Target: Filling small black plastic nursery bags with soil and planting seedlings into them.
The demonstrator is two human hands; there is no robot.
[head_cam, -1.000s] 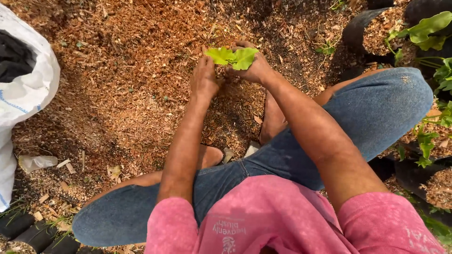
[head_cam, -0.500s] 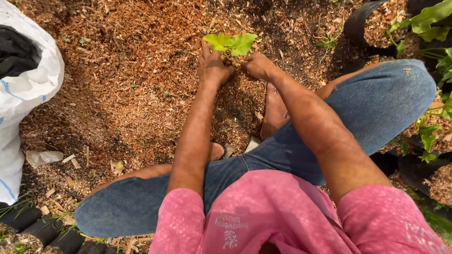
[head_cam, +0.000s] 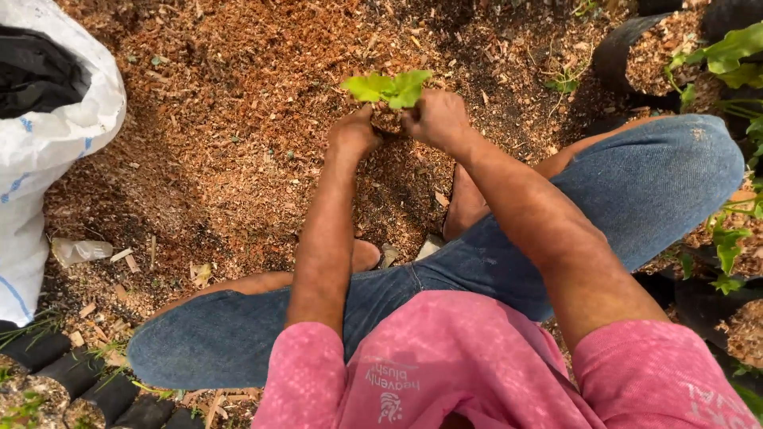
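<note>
I sit on the ground with my legs folded, in blue jeans and a pink shirt. A small seedling (head_cam: 389,86) with light green leaves stands between my two hands over a heap of brown wood shavings (head_cam: 222,119). My left hand (head_cam: 354,133) cups its root clump from the left. My right hand (head_cam: 435,117) closes on the same clump from the right. The roots and the fingertips are hidden in the clump.
A white woven sack (head_cam: 48,151) with a dark lining stands at the left. Black grow bags (head_cam: 636,56) filled with shavings and leafy plants (head_cam: 727,56) line the right side. More small black bags (head_cam: 71,381) sit at the lower left. A clear plastic bottle (head_cam: 79,251) lies on the ground.
The two hands have closed in around the seedling's base and kept it upright. The view has shifted a little; the seedling stays at about the same spot.
</note>
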